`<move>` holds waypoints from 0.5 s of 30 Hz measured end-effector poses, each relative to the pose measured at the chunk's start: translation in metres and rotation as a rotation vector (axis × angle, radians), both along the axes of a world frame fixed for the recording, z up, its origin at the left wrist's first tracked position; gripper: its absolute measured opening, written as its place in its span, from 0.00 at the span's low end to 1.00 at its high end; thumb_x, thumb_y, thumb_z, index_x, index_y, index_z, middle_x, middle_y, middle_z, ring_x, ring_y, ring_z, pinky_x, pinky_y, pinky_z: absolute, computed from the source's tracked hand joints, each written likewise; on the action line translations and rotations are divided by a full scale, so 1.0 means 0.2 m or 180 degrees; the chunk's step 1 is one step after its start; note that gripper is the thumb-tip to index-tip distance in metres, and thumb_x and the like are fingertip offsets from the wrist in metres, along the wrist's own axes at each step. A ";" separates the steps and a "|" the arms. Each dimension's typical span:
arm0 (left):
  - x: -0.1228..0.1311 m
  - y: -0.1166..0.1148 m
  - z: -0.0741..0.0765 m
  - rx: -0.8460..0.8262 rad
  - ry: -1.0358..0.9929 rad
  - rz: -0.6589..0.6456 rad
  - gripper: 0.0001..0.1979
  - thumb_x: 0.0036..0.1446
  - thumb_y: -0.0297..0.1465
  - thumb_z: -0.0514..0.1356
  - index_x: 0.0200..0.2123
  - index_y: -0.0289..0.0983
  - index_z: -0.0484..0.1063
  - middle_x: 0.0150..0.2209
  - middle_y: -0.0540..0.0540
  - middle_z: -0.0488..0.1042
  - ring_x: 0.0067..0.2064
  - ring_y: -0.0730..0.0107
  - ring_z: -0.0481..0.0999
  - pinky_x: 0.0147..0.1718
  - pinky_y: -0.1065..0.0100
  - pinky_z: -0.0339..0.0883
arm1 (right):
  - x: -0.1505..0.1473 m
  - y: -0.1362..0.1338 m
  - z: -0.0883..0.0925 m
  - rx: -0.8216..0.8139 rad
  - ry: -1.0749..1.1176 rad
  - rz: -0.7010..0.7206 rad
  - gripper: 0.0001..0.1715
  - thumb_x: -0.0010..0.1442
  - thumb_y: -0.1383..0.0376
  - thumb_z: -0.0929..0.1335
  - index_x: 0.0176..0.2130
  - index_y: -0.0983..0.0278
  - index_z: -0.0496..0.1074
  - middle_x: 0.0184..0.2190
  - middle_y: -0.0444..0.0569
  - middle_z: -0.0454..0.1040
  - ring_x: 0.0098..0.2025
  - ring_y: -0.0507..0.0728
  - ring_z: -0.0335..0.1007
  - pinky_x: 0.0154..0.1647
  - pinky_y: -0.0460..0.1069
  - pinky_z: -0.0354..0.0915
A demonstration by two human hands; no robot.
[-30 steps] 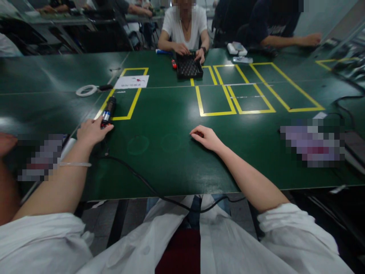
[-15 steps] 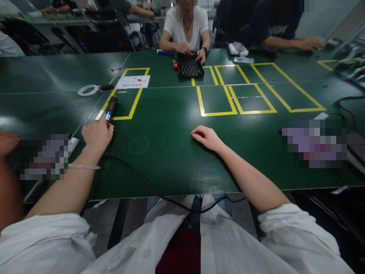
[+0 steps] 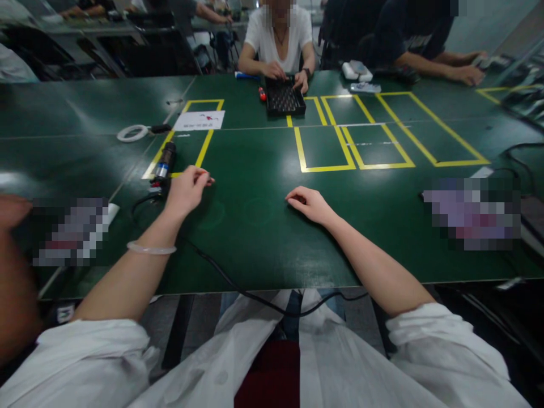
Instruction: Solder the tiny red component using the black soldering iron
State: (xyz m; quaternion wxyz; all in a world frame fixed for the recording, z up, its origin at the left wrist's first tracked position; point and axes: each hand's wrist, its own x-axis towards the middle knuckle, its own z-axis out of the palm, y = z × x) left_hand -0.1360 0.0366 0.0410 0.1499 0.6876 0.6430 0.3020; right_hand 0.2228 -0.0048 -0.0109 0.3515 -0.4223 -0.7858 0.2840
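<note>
My left hand hovers low over the green table, just right of a black electric screwdriver that lies on a yellow tape line. Thumb and fingertips are pinched together and point right; what they hold, if anything, is too small to make out. The screwdriver's black cable runs under my left forearm and off the table's near edge. My right hand rests on the table near the middle, fingers curled under, whatever is beneath them hidden.
Yellow taped rectangles mark the table. A white sheet and a white tape ring lie at the far left. A person opposite has both hands at a black tray. Another person's arm rests at far right.
My left hand has left the screwdriver's rear end and moved right, fingers now pinched. The screwdriver stays on the tape line. My right hand has not moved.
</note>
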 end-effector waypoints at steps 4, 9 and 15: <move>0.36 -0.05 -0.05 -0.0374 -0.1095 -0.0756 0.14 0.63 0.37 0.56 0.43 0.33 0.72 0.36 0.43 0.77 0.37 0.67 0.77 0.43 0.65 0.70 | 0.00 0.00 0.01 -0.0048 -0.0001 0.0006 0.10 0.63 0.63 0.66 0.39 0.64 0.75 0.35 0.49 0.76 0.33 0.53 0.68 0.36 0.49 0.63; 0.63 -0.11 -0.11 -0.0733 -0.1495 -0.1253 0.18 0.63 0.38 0.55 0.48 0.32 0.74 0.33 0.45 0.73 0.34 0.70 0.73 0.40 0.66 0.68 | 0.00 0.00 0.01 -0.0110 0.0079 -0.0002 0.10 0.62 0.63 0.66 0.41 0.65 0.74 0.34 0.48 0.76 0.32 0.53 0.67 0.36 0.49 0.63; 0.66 -0.17 -0.17 -0.0888 -0.1482 -0.1759 0.25 0.62 0.39 0.58 0.56 0.30 0.69 0.31 0.47 0.72 0.33 0.70 0.73 0.38 0.66 0.67 | -0.01 -0.01 0.00 -0.0336 0.0296 0.0258 0.18 0.60 0.62 0.68 0.50 0.63 0.69 0.33 0.45 0.76 0.31 0.52 0.68 0.36 0.48 0.64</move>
